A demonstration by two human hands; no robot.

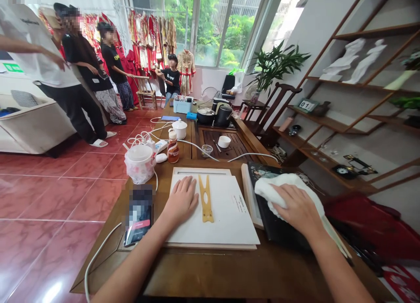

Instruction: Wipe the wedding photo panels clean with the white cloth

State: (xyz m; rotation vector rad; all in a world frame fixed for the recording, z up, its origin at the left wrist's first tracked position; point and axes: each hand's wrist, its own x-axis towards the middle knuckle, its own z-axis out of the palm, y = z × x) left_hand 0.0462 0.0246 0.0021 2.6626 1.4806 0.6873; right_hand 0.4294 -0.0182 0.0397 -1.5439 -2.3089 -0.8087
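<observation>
soft white cloth (274, 190) lies bunched under the right hand (297, 209), which is open and flat, pressing it onto a black flat panel (274, 228) just right of a white rectangular board (231, 220). left hand (180, 200), also open and flat, rests on that board, just beside a yellow forked wooden strip (206, 198).
</observation>
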